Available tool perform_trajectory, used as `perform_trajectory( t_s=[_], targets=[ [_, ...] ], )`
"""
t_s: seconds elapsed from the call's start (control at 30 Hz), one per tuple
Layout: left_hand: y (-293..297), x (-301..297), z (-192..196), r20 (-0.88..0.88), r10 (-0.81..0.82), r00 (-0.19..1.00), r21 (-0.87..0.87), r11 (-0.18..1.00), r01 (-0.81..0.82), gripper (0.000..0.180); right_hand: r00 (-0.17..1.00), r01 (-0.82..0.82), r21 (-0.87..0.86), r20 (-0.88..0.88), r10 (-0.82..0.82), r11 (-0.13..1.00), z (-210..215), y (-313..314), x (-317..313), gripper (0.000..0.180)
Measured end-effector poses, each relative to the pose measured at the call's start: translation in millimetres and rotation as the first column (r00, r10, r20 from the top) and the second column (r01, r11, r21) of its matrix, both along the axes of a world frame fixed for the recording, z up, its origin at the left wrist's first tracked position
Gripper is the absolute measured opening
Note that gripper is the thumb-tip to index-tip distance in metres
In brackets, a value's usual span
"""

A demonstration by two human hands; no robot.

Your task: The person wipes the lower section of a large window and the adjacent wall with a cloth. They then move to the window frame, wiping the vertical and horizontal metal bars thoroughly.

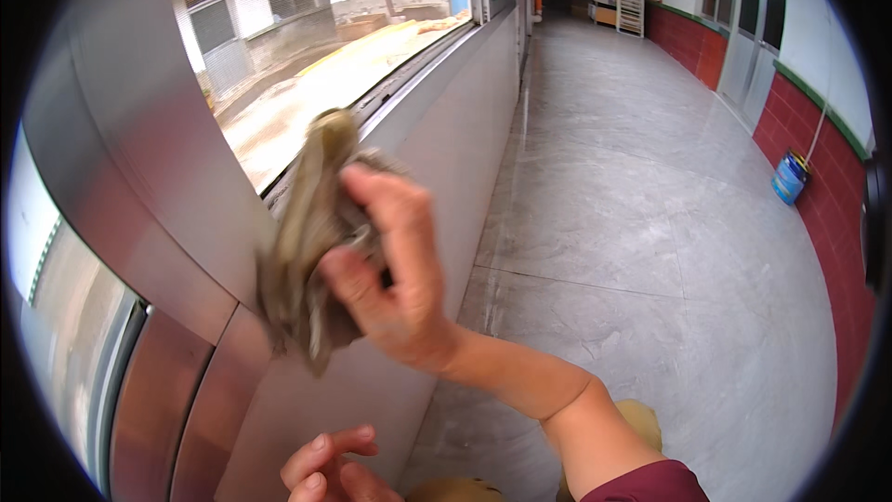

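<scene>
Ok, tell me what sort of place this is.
Probably an indoor corridor, though I cannot tell in what building: a long grey floor runs between a window facing outdoors and a dark red lower wall with doors.

The cloth point(302, 251) is looking soft, matt and crumpled, its olive-grey folds blurring. At near left, the upright post point(139, 130) is showing smooth metal with a satin sheen, and the lower panels point(158, 381) are giving off a glossier, reddish-brown metallic shine. The window rail point(415, 86) is gleaming like bare metal, while the low wall point(460, 116) beneath is appearing smooth and pale. The floor point(604, 186) is shining faintly, its hard grey surface bearing cloudy swirls. At right, the red facing point(806, 135) is looking tile-like and seamed; the blue bucket point(791, 178) is catching light glossily, its material staying unclear. Nearby, the sleeve point(650, 483) is showing matt maroon cloth.
</scene>
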State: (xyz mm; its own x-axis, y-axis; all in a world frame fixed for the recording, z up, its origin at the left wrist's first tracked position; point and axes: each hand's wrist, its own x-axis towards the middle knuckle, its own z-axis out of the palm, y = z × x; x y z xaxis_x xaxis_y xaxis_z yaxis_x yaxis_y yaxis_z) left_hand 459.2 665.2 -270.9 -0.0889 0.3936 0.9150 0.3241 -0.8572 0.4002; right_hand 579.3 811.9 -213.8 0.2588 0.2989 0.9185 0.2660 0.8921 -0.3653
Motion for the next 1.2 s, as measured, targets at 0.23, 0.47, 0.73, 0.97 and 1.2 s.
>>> perform_trajectory(
  t_s=[0.23,0.47,0.73,0.97,1.2],
  targets=[
    [34.5,-10.5,-7.2,0.019,0.094,0.995,0.28,0.955,-0.096,0.046,0.885,0.285,0.246,0.303,-0.352,0.926,-12.3,26.8,-8.5,0.063],
    [31.7,-23.6,-12.3,-0.205,0.439,0.875,0.459,0.832,-0.31,0.035,0.942,0.072,0.244,0.303,-0.146,0.967,-10.3,25.7,-13.3,0.051],
    [39.3,-38.1,11.9,-0.522,0.803,0.289,0.711,0.596,-0.373,0.035,0.973,-0.03,0.359,0.224,-0.055,0.933,-8.3,48.1,-29.1,0.047],
    [110.3,57.4,92.1,-0.323,0.929,0.182,0.662,0.359,-0.658,0.047,0.996,-0.05,0.432,0.085,0.015,0.9,-2.4,65.2,-24.6,0.047],
    [138.4,79.7,123.0,-0.525,0.84,-0.139,0.637,0.28,-0.718,0.058,0.992,-0.125,0.274,0.048,0.116,0.954,-2.7,169.5,63.5,0.038]
  ],
)
